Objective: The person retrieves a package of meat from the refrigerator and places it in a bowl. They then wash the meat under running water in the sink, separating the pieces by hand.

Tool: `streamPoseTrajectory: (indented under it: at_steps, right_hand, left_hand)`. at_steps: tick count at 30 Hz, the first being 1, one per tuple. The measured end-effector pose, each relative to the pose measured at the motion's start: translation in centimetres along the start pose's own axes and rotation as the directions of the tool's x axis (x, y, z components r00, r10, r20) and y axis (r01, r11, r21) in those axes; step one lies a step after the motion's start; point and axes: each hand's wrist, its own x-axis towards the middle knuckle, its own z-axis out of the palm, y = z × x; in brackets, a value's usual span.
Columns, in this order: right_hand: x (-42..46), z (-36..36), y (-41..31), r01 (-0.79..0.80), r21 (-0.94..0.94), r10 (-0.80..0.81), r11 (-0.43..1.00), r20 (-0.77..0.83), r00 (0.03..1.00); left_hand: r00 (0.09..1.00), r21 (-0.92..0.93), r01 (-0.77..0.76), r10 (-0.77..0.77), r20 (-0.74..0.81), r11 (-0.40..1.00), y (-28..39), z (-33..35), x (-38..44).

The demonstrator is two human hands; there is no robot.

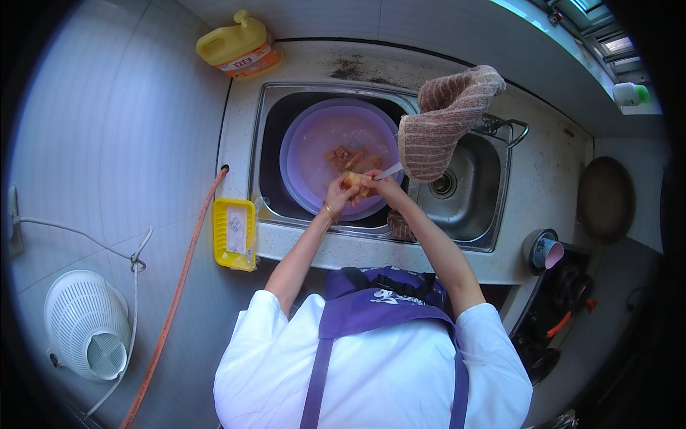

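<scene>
Over the near side of a purple plastic basin [311,198], my left hand [338,194] grips a small yellowish-brown piece of food [354,181], perhaps meat. My right hand [381,187] touches the same piece and also holds a light-coloured tool [389,170], a knife or a pair of scissors; its far end lies by a striped brown cloth, so its kind is unclear. The basin sits in the left bowl of a steel double sink. In its cloudy water lie several reddish-brown pieces [340,156].
The striped brown cloth [437,134] hangs over the sink divider and faucet area. A yellow detergent jug [241,51] stands back left, a yellow plastic tray [220,236] at the counter's left. The right sink bowl [477,187] shows its drain. An orange hose [182,284] runs down at left.
</scene>
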Motion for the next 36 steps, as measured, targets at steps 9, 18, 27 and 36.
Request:
streamPoseTrajectory:
  at_steps: [9,18,27,36]
  right_hand:
    - [2.2,-1.5,4.2,0.199,-0.54,-0.324,0.818,-0.147,0.934]
    - [0.9,-3.0,1.7,-0.015,-0.722,-0.186,0.692,-0.199,0.962]
    - [4.1,-5.5,2.3,-0.022,-0.714,-0.072,0.7,-0.102,0.992]
    - [3.9,-1.9,2.0,0.178,-0.48,-0.213,0.859,-0.018,0.977]
  left_hand:
    - [0.974,0.814,-0.115,0.226,-0.021,0.57,-6.5,-6.0,4.4]
    - [0.923,0.9,0.379,-0.015,-0.385,0.213,-2.3,-5.6,10.0]
    - [0.975,0.678,0.186,-0.217,-0.04,0.711,-9.1,-4.6,10.4]
    - [0.865,-0.378,0.49,-0.382,0.326,0.786,-0.7,-5.9,5.3]
